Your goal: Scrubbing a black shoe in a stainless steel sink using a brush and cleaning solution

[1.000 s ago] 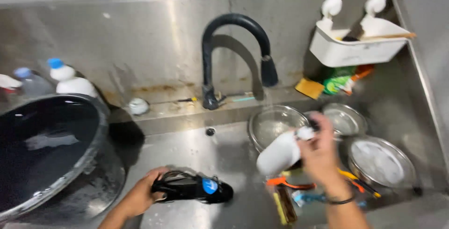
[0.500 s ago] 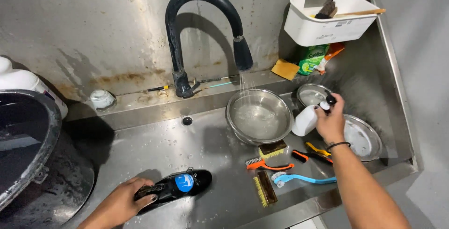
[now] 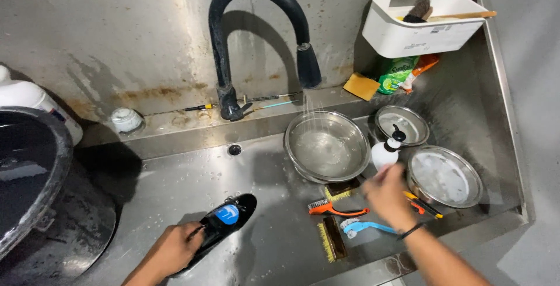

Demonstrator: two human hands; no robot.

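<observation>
Left hand (image 3: pixel 174 250) grips the near end of a black shoe (image 3: pixel 224 223) with a blue insole patch, fingers closed around its heel; the shoe lies on the wet steel sink floor (image 3: pixel 175 187), toe pointing far and right. Right hand (image 3: pixel 385 195) hovers blurred over the brushes, just near a white pump bottle (image 3: pixel 387 152) that stands upright between the bowls; whether its fingers are open or closed cannot be told. Water falls from the black curved faucet (image 3: pixel 256 35) into a large steel bowl (image 3: pixel 326 146). Two smaller steel bowls (image 3: pixel 446 176) sit to the right. An orange-handled brush (image 3: pixel 335 208), a blue-handled brush (image 3: pixel 364 226) and a yellow-bristled scrub brush (image 3: pixel 331 238) lie near the right hand. At far right a white caddy (image 3: pixel 423 26) hangs on the wall. A large black pot (image 3: pixel 35 181) stands at the left.
</observation>
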